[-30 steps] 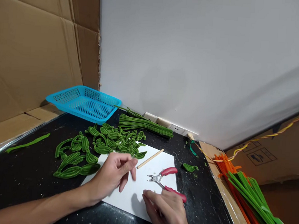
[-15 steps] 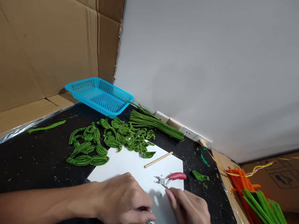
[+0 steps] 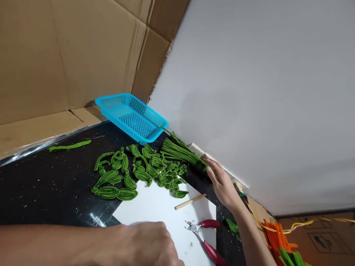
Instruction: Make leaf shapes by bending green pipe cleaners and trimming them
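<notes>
My right hand (image 3: 222,182) is stretched to the back of the dark counter, its fingers closing on the near end of a bundle of straight green pipe cleaners (image 3: 180,150) lying along the wall. My left hand (image 3: 151,248) rests curled, knuckles up, on the near edge of a white sheet (image 3: 157,206); whatever its fingers hold is hidden. Red-handled cutters (image 3: 207,237) lie open on the sheet to its right. A short wooden stick (image 3: 189,201) lies further back on the sheet. A heap of folded green pipe-cleaner leaves (image 3: 135,171) covers the counter beyond.
A blue mesh basket (image 3: 132,115) stands at the back against cardboard walls (image 3: 64,48). One loose green piece (image 3: 69,145) lies far left, another (image 3: 232,225) by my right forearm. Orange and green pipe cleaners (image 3: 290,254) are stacked on a box at the right.
My right hand left the cutters and reached back to the green bundle. My left hand slid to the sheet's near edge and curled. The view swung left.
</notes>
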